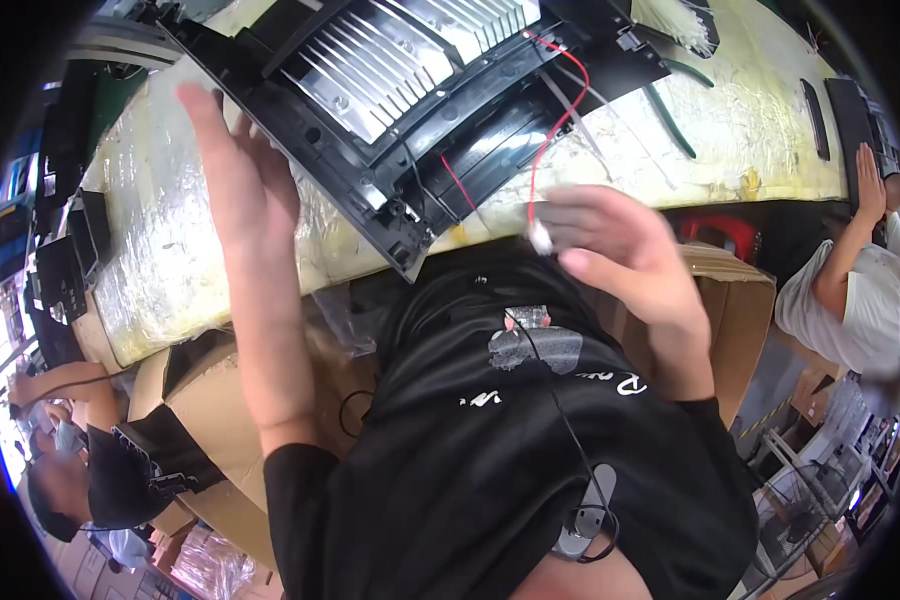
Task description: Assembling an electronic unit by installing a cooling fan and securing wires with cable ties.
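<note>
A black plastic housing (340,190) with a silver finned heat sink (370,75) lies tilted on the wrapped table. Beside its left edge is my left hand (255,180), fingers stretched out and holding nothing; whether it touches the edge I cannot tell. From the housing a red wire (587,80) curves down to a white connector (540,238). My right hand (620,240), slightly blurred, is by that connector, thumb and fingers apart; no grip on it shows. A shorter red wire (457,182) and a black wire (415,170) stick out of the housing's near side.
White cable ties (590,130) and green-handled pliers (670,120) lie right of the housing, on the plastic-wrapped table (170,260). A bundle of white ties (678,22) sits farther back. Cardboard boxes (215,400) stand at the near edge. Other people work at left and right.
</note>
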Action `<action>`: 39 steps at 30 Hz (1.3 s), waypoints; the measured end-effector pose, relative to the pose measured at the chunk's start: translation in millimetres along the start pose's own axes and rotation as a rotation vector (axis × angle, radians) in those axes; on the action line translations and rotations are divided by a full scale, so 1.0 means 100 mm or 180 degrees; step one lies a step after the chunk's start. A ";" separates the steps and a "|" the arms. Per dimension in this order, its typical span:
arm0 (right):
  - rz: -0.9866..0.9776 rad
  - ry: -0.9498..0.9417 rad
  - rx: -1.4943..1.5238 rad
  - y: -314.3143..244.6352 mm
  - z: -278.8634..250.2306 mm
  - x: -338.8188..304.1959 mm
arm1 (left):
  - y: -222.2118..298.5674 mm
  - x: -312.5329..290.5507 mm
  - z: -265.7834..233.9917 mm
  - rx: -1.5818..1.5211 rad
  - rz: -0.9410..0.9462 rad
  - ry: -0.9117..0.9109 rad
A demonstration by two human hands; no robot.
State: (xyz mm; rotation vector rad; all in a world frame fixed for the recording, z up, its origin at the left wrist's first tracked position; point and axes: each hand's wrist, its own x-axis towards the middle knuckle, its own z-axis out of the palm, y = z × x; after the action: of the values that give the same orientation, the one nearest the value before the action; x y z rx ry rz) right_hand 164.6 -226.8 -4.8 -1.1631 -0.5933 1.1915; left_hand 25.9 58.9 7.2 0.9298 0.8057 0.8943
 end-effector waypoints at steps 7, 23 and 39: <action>-0.1619 0.1718 -0.1129 -0.92 -1.01 0.61 | -0.24 -0.73 0.22 0.0179 0.0270 -0.0354; -0.0217 0.0430 0.0598 -1.22 -0.58 1.21 | 0.29 -0.55 0.67 -0.0220 0.0145 -0.1280; -0.0587 0.0395 0.0749 -2.13 -2.68 3.91 | -0.49 3.02 3.01 -0.0295 -0.0809 -0.1742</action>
State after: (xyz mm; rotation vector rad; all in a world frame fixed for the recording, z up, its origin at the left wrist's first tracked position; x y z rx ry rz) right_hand 605.8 47.2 18.4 -0.9534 -0.4430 0.9947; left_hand 424.1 218.6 20.0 0.9078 0.3933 0.4178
